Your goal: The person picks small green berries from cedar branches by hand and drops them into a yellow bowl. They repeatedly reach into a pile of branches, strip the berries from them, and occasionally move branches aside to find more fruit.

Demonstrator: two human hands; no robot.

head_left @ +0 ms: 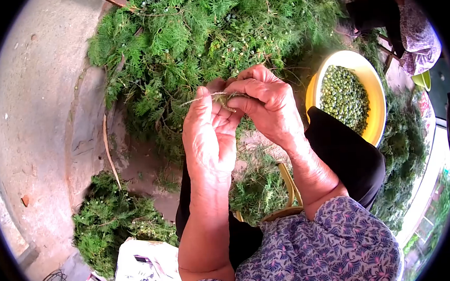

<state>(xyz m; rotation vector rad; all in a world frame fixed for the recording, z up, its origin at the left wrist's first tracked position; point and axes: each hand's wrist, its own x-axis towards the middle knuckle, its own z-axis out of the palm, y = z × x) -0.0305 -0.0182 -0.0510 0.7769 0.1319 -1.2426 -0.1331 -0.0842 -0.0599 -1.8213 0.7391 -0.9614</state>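
A thin twig (217, 94) with a little greenery runs across both hands, in front of a large heap of cut evergreen branches (179, 46). My left hand (207, 136) is turned palm up, its thumb raised and its fingers curled around the twig's left part. From the other side my right hand (268, 97) pinches the twig between thumb and bent fingers. Some left fingertips are hidden behind the right hand. To the right of my right hand stands a yellow tub (379, 99) holding many small green cones or berries (342, 96).
A smaller branch pile (104, 218) lies at lower left, beside a white bag (145, 267). Loose sprigs (260, 189) cover the ground between my knees, near a yellowish chair frame (288, 180). Another person's patterned sleeve (418, 33) shows at upper right. A concrete wall (34, 99) borders the left.
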